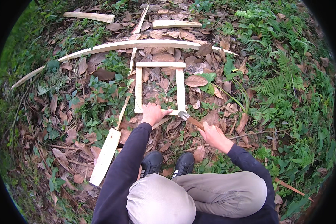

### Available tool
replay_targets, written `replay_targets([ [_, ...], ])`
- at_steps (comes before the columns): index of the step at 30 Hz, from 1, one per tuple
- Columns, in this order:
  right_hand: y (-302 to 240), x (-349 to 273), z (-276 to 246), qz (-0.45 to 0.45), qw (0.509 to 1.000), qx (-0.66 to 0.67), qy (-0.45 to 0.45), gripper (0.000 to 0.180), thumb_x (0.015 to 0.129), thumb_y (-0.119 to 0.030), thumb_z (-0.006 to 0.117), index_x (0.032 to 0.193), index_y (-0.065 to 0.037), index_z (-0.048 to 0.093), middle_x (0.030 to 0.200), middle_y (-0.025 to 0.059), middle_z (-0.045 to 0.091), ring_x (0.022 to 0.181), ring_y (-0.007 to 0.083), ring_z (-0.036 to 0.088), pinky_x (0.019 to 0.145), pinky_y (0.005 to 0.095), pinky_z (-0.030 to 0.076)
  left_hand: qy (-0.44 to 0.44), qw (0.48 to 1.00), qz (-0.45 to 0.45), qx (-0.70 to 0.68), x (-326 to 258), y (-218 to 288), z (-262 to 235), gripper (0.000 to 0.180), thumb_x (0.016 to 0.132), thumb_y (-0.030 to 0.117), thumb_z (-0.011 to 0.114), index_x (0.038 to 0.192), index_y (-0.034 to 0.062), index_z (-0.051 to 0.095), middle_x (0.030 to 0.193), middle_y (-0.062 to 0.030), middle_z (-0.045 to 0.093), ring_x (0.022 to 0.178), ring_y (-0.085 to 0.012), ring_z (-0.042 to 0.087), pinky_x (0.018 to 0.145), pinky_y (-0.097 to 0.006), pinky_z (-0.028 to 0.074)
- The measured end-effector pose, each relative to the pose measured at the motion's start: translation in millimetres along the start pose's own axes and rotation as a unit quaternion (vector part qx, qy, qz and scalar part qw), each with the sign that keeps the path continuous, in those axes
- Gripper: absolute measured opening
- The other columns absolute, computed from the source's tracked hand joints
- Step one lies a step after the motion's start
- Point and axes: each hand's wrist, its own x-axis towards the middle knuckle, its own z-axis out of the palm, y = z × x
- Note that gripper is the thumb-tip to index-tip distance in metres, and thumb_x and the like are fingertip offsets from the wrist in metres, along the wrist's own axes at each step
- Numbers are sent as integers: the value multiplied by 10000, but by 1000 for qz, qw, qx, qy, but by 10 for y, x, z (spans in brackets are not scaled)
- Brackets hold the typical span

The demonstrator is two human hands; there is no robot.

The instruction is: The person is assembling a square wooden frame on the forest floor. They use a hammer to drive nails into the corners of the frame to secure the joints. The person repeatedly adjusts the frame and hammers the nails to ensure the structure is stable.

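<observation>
A square frame of pale wooden strips (180, 89) lies on the leaf litter in front of me. At its near left corner, my left hand (152, 113) is closed on the near strip, the thumb stretched along it to the right. My right hand (214, 137) grips a hammer (195, 123) by its brown wooden handle. The metal hammer head is at the frame's near right corner, touching it or just above it. My left hand partly covers the near strip, and nails, if any, are too small to make out.
Beyond the frame a long thin plank (138, 43) crosses a narrow strip (123, 108). A wide board (106, 156) lies beside my left forearm. Two short pieces, a left one (89, 16) and a right one (177, 24), lie farther off. Ferns (276, 89) grow right.
</observation>
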Motion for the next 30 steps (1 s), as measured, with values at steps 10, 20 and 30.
replay_targets([
  [10, 120, 40, -65, -29, 996, 24, 76, 294, 1014, -243, 623, 1014, 27, 505, 627, 245, 614, 578, 443, 654, 490, 500, 508, 7, 1000, -1, 3, 42, 58, -4, 860, 913, 808, 412, 999, 39, 786, 1100, -169, 720, 1139, -328, 621, 988, -522, 416],
  [20, -285, 115, -521, -120, 942, 172, 262, 240, 1012, -195, 623, 1052, 28, 543, 607, 205, 600, 562, 385, 667, 506, 451, 523, -12, 1000, -15, -19, 23, -42, 16, 885, 908, 819, 409, 1021, 21, 775, 1125, -170, 709, 1159, -329, 604, 1016, -570, 386],
  [30, -610, 231, -904, -95, 971, 152, 158, 243, 1004, -179, 640, 1034, 36, 530, 632, 209, 614, 562, 413, 642, 516, 469, 490, -2, 1000, -7, -7, 46, -88, 80, 856, 909, 808, 417, 1012, 39, 780, 1131, -171, 706, 1142, -315, 615, 1002, -563, 397],
])
